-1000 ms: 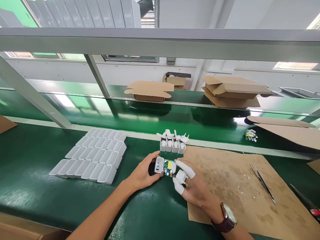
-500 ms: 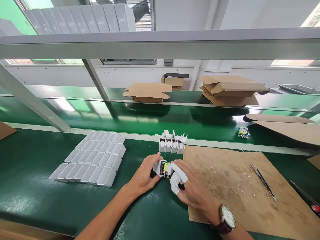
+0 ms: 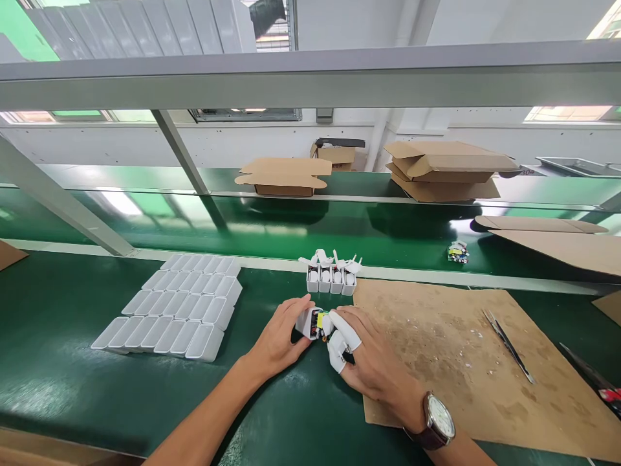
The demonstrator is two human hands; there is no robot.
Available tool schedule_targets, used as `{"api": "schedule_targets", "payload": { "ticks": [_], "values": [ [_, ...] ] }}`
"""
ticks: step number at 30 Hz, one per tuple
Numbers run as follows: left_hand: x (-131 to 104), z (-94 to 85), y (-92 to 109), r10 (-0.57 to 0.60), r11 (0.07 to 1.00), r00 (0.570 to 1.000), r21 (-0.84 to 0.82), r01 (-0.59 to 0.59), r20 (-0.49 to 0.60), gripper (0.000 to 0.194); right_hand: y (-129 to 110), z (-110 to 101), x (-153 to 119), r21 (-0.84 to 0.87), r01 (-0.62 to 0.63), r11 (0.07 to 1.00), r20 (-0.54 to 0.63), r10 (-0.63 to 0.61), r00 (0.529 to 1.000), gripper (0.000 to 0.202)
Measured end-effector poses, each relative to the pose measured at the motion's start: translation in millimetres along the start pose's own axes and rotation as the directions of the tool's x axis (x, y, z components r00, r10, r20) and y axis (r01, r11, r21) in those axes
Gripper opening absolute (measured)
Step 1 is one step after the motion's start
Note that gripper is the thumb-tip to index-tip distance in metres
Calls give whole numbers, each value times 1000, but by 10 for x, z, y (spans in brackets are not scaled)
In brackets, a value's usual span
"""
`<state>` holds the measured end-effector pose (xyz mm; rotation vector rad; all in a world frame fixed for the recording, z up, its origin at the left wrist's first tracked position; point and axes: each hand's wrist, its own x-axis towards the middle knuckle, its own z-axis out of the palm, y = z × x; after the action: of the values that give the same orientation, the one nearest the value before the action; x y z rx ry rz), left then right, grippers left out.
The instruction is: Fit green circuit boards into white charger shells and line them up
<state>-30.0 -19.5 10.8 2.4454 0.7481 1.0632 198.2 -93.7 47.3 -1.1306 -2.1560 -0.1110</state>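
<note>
Between the thumb and fingers of my left hand [image 3: 281, 333] is a white plastic housing [image 3: 304, 321], tilted with its open end to the right. My right hand [image 3: 371, 346], with white covers on thumb and forefinger, grips a small circuit board [image 3: 320, 321] with a yellow part. The board's left end sits at the housing's mouth; how deep it goes, I cannot tell. Just beyond my hands stands a row of several white housings [image 3: 331, 279] with parts inside and white pieces sticking up. To the left lie rows of white open housings [image 3: 182, 307].
Tweezers [image 3: 508, 346] rest on a stained cardboard sheet [image 3: 412, 375] to the right, with a red-handled tool [image 3: 594, 378] at its far side. Beyond the green table [image 3: 63, 304], a green conveyor [image 3: 272, 226] carries another circuit board [image 3: 458, 252]. Flattened cartons [image 3: 446, 171] are stacked behind.
The circuit board on the conveyor has moved a little to the left. My view has shifted slightly. Both hands keep nearly the same pose around the housing and board.
</note>
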Motion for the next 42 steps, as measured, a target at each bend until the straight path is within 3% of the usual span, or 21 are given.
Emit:
{"api": "schedule_targets", "payload": {
  "ticks": [4,12,28,42],
  "values": [
    [13,-1,12,9,1000,1000,11,-9,-12,79,-9,-14,18,-2,-6,1000,-6,6,1000,57],
    [27,-11,35,30,999,999,27,-30,-17,80,22,9,-28,0,14,1000,10,-14,1000,66],
    [25,14,44,20,1000,1000,17,-20,-11,79,47,24,-35,-17,0,1000,7,1,1000,61],
    [26,32,53,15,999,1000,41,-15,-19,80,24,-29,-17,-16,-12,1000,28,12,1000,72]
  ]
}}
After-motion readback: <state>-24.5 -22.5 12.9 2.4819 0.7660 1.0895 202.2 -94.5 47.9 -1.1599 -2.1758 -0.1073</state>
